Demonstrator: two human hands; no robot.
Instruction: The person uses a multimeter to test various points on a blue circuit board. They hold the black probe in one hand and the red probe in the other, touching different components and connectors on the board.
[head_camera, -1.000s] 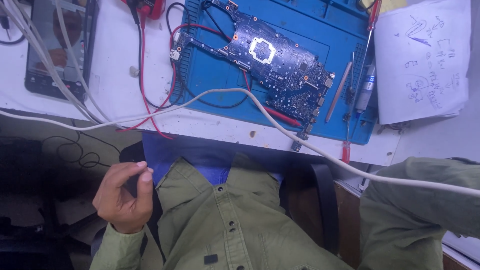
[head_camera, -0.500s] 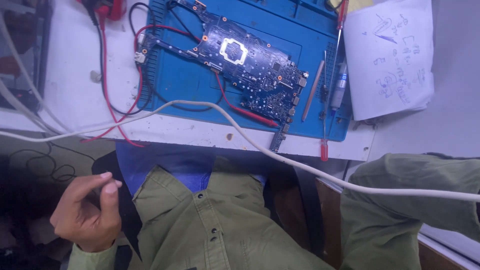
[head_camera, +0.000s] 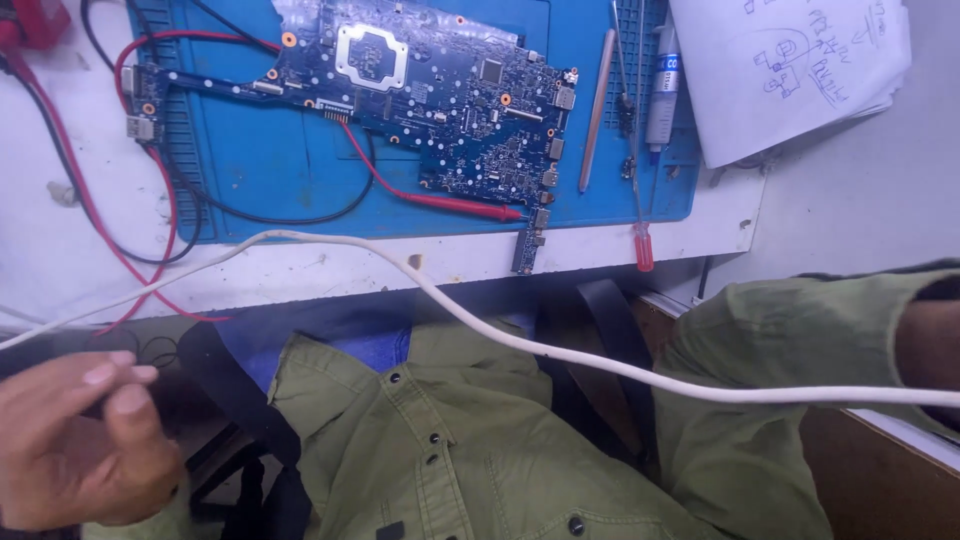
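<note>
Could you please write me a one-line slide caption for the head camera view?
Left hand pinches something dark below a bench edge; a white cable crosses above the circuit board on its blue mat.

The left hand (head_camera: 80, 440) is blurred and cut off at the left and bottom edges, so whether its pinched fingers hold anything cannot be told. The right hand lies outside the frame beyond the right sleeve (head_camera: 800, 350), where the white cable (head_camera: 560, 352) runs off. The circuit board (head_camera: 430, 90) and the paper sheets (head_camera: 790, 70) are clipped at the top.
</note>
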